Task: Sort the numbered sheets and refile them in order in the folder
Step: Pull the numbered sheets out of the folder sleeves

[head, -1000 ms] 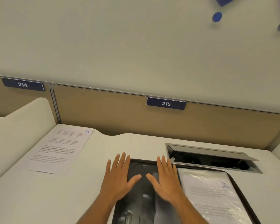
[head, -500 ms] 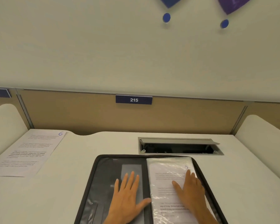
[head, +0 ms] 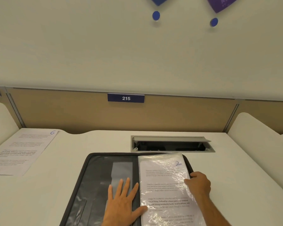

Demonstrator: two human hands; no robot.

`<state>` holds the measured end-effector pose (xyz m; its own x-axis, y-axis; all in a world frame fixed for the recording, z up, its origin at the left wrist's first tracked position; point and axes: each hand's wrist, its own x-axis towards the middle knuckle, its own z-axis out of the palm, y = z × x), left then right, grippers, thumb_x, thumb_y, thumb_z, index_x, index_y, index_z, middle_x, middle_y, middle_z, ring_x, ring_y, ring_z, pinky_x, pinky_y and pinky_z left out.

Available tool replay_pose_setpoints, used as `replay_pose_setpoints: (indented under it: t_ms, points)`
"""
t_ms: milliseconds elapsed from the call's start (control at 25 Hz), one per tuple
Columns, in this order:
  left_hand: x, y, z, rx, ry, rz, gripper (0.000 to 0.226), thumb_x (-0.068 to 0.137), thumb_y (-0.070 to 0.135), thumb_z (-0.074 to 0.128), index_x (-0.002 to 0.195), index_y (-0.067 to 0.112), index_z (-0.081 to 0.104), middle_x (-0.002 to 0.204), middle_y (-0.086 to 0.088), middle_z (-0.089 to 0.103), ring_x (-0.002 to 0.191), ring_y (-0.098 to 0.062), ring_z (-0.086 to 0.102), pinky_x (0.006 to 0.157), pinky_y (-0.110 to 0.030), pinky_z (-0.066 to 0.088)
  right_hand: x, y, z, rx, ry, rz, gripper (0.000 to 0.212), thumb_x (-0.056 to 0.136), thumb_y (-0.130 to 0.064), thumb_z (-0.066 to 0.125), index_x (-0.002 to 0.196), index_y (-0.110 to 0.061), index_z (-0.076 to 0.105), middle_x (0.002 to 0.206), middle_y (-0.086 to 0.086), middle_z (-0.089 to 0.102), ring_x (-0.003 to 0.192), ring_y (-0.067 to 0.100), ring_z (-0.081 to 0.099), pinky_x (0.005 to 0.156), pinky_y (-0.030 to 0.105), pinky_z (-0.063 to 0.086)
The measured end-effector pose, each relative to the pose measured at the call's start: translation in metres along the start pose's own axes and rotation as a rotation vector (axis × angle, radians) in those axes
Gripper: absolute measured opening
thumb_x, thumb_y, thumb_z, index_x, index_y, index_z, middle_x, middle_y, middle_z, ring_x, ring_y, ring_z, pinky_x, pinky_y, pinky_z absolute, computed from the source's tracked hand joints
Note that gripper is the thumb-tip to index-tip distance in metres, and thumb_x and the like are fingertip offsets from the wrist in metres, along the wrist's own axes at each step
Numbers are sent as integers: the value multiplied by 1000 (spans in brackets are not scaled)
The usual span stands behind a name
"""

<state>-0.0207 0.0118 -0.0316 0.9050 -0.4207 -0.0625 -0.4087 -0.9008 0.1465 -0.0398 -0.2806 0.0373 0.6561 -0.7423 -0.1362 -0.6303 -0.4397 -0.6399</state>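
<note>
A black zip folder (head: 88, 176) lies open on the white desk in front of me. Its right half holds clear plastic sleeves; the top sleeve shows a printed sheet marked 2 (head: 167, 185). My left hand (head: 122, 203) lies flat with spread fingers on the folder's left inner cover, the thumb touching the sleeve's edge. My right hand (head: 198, 185) grips the right edge of the sleeve stack, thumb on top and fingers curled under. A loose sheet marked 6 (head: 21, 152) lies at the desk's far left.
An open cable hatch (head: 171, 144) is sunk in the desk just behind the folder. A tan partition with a sign reading 215 (head: 125, 98) closes off the back. White rounded dividers (head: 252, 126) rise on both sides of the desk.
The view swung right and down, centring on the folder. My right hand slid from the top of the sheet marked 2 to its right edge and curled round it. My left hand stayed flat.
</note>
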Motion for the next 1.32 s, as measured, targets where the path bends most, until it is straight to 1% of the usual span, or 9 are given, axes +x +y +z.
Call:
replay_pose_setpoints:
  t_ms: [240,400,520,560,640,760,960,1120,1320]
  points:
    - [-1,1,3,-26,1,-11,87,75,94,37,131,34,65,134,-4,64,118,-32,64,111,-56,8,-2,-6,-7,-89,16,-56,14,84,-11,69,93,-19,77,86,1,73,74,22,63,75,33,57]
    - [-3,4,-5,-27,-78,-20,88,74,96,35,130,36,65,135,-3,63,119,-32,64,116,-54,-2,-17,-15,-13,-136,57,-99,14,84,-13,67,78,-25,71,73,-8,66,65,13,60,60,27,54]
    - [-7,10,-29,-99,-21,-44,89,79,90,35,153,40,31,164,4,15,152,-29,20,113,-50,-24,-25,-29,-19,-80,16,-130,15,81,-10,68,69,-19,64,69,-4,65,63,13,60,54,25,48]
    - [-3,15,-32,-185,-9,-50,91,81,85,41,156,38,20,165,10,5,154,-25,6,116,-50,-19,-28,-41,-22,-23,-48,-118,14,80,-10,69,68,-15,63,68,0,67,63,16,62,55,29,52]
    - [1,29,-49,-521,-30,-87,88,80,79,54,152,35,29,160,11,26,147,-16,25,122,-41,17,-31,-66,-30,197,-205,-24,7,82,-8,71,76,-6,68,72,8,72,66,24,70,66,38,62]
    - [9,51,-91,-1104,39,-160,87,68,84,57,137,32,49,132,12,57,112,-6,59,94,-28,54,-50,-104,-44,456,-482,69,11,89,-9,70,98,-3,68,91,15,75,84,28,75,80,42,62]
    - [11,54,-157,-1422,106,-251,65,77,65,70,127,26,54,114,2,66,92,-17,72,78,-35,62,-90,-134,-38,716,-820,-70,31,95,-35,63,106,-7,71,107,12,76,103,29,72,94,48,56]
    - [5,22,-181,-1360,163,-352,66,76,37,85,127,26,44,105,-4,65,86,-19,73,74,-35,63,-102,-144,-21,879,-1041,-26,40,94,-44,53,108,-9,65,120,20,70,120,35,64,112,59,37]
    - [6,-35,-175,-1143,211,-494,51,80,0,68,125,17,51,108,-8,64,89,-26,69,68,-39,63,-106,-142,3,896,-985,-13,42,101,-41,49,124,-9,63,115,17,73,111,35,68,105,55,47]
